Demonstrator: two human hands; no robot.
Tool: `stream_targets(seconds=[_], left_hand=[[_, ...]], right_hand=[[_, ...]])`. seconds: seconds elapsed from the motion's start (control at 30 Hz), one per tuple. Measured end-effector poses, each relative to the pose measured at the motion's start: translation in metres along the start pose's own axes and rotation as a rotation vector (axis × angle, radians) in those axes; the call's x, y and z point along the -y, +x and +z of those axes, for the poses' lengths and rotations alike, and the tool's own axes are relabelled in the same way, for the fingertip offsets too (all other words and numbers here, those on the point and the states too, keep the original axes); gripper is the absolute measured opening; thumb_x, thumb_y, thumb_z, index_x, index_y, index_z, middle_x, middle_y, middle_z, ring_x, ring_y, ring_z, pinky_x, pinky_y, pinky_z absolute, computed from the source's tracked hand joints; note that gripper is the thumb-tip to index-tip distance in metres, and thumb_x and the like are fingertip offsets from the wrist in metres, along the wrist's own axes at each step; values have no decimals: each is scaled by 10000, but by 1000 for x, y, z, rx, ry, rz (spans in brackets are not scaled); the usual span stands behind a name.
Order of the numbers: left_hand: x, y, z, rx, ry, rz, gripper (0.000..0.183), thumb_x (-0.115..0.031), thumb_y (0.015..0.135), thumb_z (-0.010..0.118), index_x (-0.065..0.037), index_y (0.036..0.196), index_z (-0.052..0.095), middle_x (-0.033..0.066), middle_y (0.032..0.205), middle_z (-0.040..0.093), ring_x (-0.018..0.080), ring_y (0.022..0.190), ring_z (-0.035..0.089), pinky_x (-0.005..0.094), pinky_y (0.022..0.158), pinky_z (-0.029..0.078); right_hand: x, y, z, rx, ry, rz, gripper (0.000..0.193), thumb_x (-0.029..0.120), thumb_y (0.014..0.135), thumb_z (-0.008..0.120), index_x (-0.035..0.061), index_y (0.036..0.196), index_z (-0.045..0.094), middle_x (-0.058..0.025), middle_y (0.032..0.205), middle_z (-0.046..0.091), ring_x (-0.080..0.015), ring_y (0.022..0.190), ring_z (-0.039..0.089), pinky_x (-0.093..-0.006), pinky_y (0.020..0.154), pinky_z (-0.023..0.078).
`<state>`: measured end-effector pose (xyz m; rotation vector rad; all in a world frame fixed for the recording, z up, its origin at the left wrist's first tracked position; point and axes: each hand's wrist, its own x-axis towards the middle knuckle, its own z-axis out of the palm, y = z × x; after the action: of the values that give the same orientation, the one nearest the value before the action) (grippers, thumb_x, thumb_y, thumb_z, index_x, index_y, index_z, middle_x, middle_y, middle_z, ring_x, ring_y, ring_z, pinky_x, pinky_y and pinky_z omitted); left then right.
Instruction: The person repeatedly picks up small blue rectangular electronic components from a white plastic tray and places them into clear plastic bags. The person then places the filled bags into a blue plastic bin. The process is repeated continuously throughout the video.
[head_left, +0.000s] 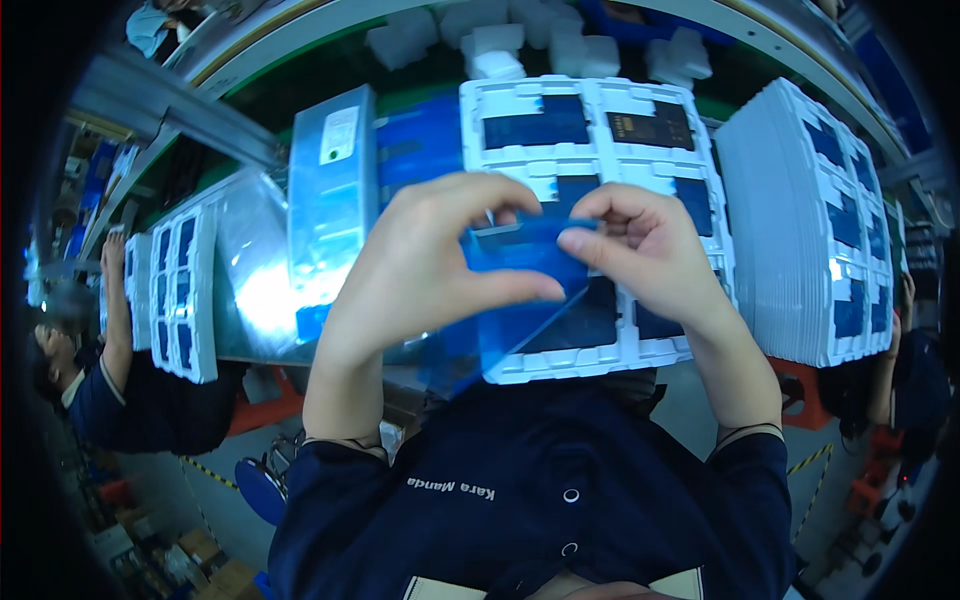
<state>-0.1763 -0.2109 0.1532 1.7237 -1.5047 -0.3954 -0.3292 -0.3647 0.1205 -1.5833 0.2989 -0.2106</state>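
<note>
A translucent blue plastic film point(510, 258) is between my two hands, above a white moulded tray point(560, 368). My left hand point(420, 255) curls round the film's left part, with thumb and index finger bowed apart; its other fingers are partly hidden. Beside those fingertips shows a small grey strip point(497, 230). My right hand point(650, 245) pinches the film's upper right edge between thumb and fingers. Under the film, the tray's compartments hold several flat dark rectangular pieces, one of them a black, battery-like piece point(650, 129) with printing.
To the right stands a tall stack of white trays point(800, 230) with dark pieces. On the left are a clear blue plastic box point(333, 190) and another tray stack point(182, 290). White foam blocks point(495, 50) lie at the back. Other people sit at both sides.
</note>
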Motion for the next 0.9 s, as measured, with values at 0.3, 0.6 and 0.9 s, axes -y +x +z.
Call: stream_targets(seconds=[0.3, 0.6, 0.9], left_hand=[[71, 32, 41, -103, -665, -351, 316, -207, 822, 710, -89, 643, 478, -31, 562, 514, 26, 544, 509, 165, 512, 404], [82, 14, 33, 332, -737, 68, 238, -151, 741, 762, -29, 637, 586, 10, 616, 587, 90, 521, 482, 254, 503, 368], [99, 19, 22, -59, -909, 148, 250, -222, 924, 509, -39, 763, 569, 150, 988, 637, 337, 1214, 465, 493, 1062, 256]], right_hand=[[-14, 14, -71, -49, -323, -128, 233, 215, 851, 668, 0, 760, 676, -45, 735, 635, -95, 656, 582, -228, 614, 480], [-22, 22, -70, -271, 16, -190, 141, 108, 788, 705, 8, 887, 715, -92, 869, 681, -137, 760, 631, -247, 685, 504], [-49, 10, -128, -782, 208, -207, 117, 168, 912, 583, 60, 888, 621, -21, 842, 646, -82, 794, 587, -275, 787, 460]])
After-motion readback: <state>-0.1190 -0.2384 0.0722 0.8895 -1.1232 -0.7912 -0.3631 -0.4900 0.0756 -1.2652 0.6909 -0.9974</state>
